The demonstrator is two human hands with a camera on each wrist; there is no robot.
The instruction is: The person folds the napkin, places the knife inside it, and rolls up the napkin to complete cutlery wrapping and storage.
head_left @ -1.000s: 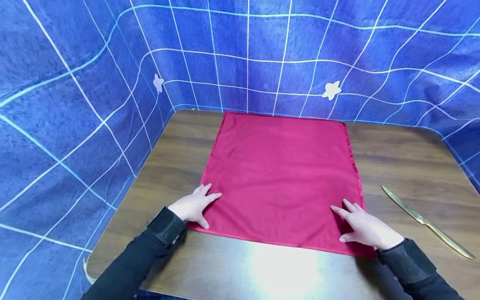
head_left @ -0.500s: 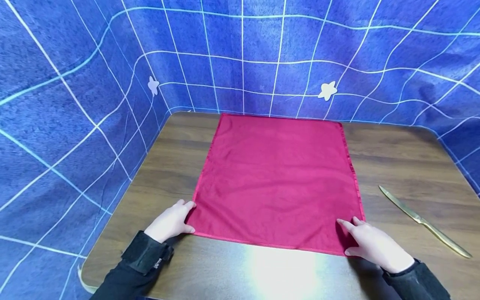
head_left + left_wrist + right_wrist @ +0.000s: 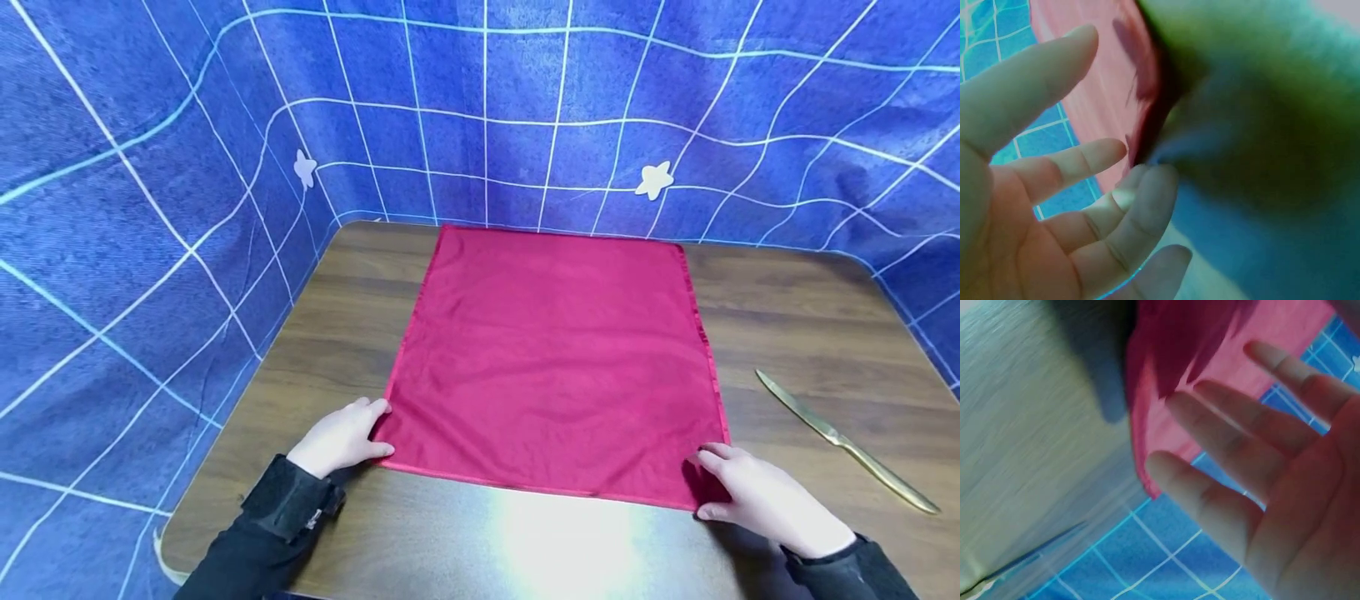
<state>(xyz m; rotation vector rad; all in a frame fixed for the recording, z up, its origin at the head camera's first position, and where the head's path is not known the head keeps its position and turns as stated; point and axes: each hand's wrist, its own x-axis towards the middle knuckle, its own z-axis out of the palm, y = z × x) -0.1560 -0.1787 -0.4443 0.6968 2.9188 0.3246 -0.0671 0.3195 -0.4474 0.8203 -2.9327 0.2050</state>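
Cloth, red, flat on counter | probably light, soft, floppy; pinch near corners | left grip + right grip at those corners, thumbs apart from fingers

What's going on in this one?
A person has both hands at a red cloth spread out, slightly wrinkled, on a wooden table. The left hand is at its near left corner, the right hand at its near right corner; the wrist views show no firm grip on it. A gold-coloured knife lies apart, right of the cloth.
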